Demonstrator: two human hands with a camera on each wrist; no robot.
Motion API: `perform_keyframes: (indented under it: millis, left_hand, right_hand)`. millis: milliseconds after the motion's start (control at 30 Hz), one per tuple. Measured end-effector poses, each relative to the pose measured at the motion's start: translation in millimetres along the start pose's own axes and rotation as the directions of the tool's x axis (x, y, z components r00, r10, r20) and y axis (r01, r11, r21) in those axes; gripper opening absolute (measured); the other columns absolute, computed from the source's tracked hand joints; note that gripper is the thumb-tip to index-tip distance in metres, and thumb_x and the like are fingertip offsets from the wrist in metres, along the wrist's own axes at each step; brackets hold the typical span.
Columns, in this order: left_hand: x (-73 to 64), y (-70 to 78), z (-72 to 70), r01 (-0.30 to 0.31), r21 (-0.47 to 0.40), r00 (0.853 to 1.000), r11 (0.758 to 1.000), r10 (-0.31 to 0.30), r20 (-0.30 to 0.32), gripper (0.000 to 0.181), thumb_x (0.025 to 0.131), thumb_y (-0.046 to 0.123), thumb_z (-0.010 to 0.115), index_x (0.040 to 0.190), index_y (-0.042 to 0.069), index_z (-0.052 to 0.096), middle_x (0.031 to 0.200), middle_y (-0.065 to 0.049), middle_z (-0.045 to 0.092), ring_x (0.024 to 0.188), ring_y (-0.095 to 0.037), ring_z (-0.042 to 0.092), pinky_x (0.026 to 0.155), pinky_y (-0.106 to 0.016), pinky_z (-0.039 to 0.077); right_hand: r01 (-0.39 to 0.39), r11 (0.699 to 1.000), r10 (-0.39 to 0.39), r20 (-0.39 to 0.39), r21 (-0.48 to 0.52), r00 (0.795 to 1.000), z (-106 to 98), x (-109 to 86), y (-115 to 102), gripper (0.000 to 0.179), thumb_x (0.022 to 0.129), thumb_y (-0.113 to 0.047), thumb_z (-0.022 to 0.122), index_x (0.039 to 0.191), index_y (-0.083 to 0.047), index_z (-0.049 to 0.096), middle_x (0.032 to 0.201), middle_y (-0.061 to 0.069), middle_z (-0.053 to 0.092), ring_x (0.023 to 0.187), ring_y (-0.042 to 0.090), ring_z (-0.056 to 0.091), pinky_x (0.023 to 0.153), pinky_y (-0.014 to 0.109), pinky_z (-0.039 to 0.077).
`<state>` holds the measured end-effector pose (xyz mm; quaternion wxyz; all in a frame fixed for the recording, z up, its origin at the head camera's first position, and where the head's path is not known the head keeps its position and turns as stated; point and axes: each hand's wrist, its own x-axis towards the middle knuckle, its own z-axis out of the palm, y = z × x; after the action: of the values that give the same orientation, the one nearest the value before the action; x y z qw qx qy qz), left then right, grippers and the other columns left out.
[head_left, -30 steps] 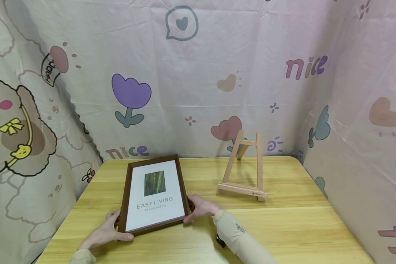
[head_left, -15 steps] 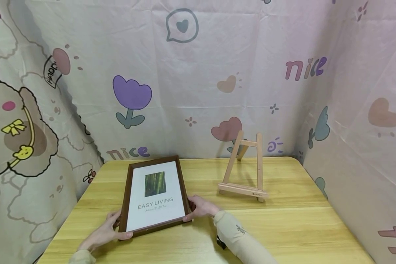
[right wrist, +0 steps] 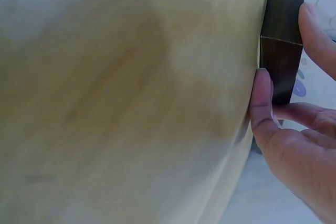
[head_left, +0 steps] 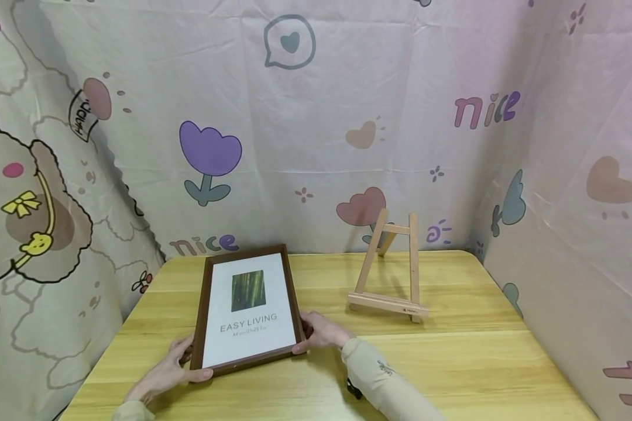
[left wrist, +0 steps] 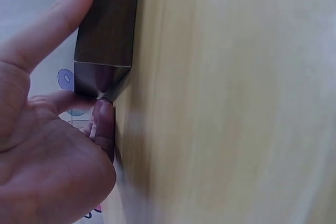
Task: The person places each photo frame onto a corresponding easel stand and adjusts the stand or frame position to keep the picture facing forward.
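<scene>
A picture frame (head_left: 247,310) with a brown border lies face up at the left of the table in the head view, turned slightly. Its white insert reads "EASY LIVING" below a small green picture. My left hand (head_left: 169,368) holds its near left corner, thumb along the near edge and fingers at the left side. At the near right corner my right hand (head_left: 322,332) grips it likewise. Both wrist views show the brown corners of the frame (left wrist: 107,24) between thumb and fingers, close to the tabletop. The frame's underside is hidden.
To the right of the frame stands a small wooden easel (head_left: 387,299) with a ledge along its front. The light wood table (head_left: 469,351) meets a patterned cloth backdrop (head_left: 305,117) at the back and sides.
The far edge of the picture frame has risen very slightly over the last half second. Both hands keep their hold at the same corners; the easel has not moved.
</scene>
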<state>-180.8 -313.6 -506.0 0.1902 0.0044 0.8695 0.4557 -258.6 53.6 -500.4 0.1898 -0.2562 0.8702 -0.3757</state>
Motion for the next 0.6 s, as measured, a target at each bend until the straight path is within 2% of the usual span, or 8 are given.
perform_keyframes:
  millis: [67,233,300,400,500,600]
  left_hand:
    - [0.1,0.0,0.3,0.007,0.008,1.000,1.000,-0.007,0.000,0.116,0.085,0.034,0.081,0.159,-0.005,0.000,0.156,-0.039,-0.003,0.139,-0.068,0.014,0.106,-0.076,0.034]
    - [1.3,-0.6,1.6,0.000,-0.002,1.000,1.000,0.000,-0.005,0.118,0.085,0.033,0.080,0.160,-0.001,-0.005,0.160,-0.040,-0.007,0.143,-0.067,0.005,0.109,-0.080,0.025]
    - [1.7,-0.9,2.3,-0.021,-0.014,1.000,1.000,0.020,-0.009,0.118,0.086,0.030,0.080,0.160,0.001,-0.007,0.162,-0.038,-0.006,0.144,-0.066,0.004,0.110,-0.080,0.023]
    - [1.6,-1.0,3.5,-0.042,-0.034,0.999,0.999,0.041,-0.018,0.119,0.085,0.027,0.080,0.160,0.004,-0.010,0.163,-0.037,-0.006,0.145,-0.065,0.002,0.109,-0.081,0.023]
    - [0.8,-1.1,4.6,-0.058,-0.042,0.998,0.997,0.057,-0.035,0.121,0.084,0.025,0.081,0.160,0.006,-0.011,0.163,-0.037,-0.003,0.145,-0.065,0.008,0.109,-0.079,0.028]
    - [0.4,-1.3,5.3,-0.070,-0.050,0.997,0.996,0.067,-0.047,0.123,0.083,0.024,0.082,0.160,0.006,-0.012,0.162,-0.039,-0.001,0.144,-0.065,0.013,0.111,-0.076,0.029]
  right_hand:
    - [0.025,0.999,-0.025,-0.003,0.021,1.000,-0.1,0.3,0.4,0.081,0.078,-0.016,0.087,0.148,-0.007,0.047,0.097,0.005,0.069,0.084,0.008,0.059,0.078,0.021,0.053]
    - [0.032,0.999,-0.031,-0.027,0.043,0.999,0.6,0.0,1.5,0.097,0.077,-0.014,0.087,0.157,-0.008,0.033,0.094,0.004,0.070,0.081,0.005,0.059,0.078,0.021,0.054]
    - [0.025,0.999,-0.023,-0.045,0.033,0.999,1.2,-0.6,1.6,0.103,0.077,-0.015,0.087,0.160,-0.010,0.027,0.096,0.003,0.070,0.083,0.006,0.060,0.083,0.023,0.055]
    - [0.016,0.999,-0.014,-0.070,0.031,0.997,2.1,-1.4,1.1,0.104,0.077,-0.018,0.087,0.160,-0.010,0.026,0.102,0.004,0.070,0.089,0.009,0.062,0.090,0.029,0.055]
    - [0.018,0.999,-0.015,-0.082,0.042,0.997,2.7,-1.6,1.0,0.103,0.077,-0.018,0.087,0.160,-0.010,0.026,0.102,0.004,0.070,0.089,0.009,0.062,0.090,0.030,0.055]
    - [0.038,0.998,-0.034,-0.085,0.047,0.996,2.5,-1.2,1.0,0.104,0.076,-0.016,0.087,0.160,-0.011,0.026,0.097,0.004,0.069,0.084,0.008,0.060,0.085,0.026,0.055]
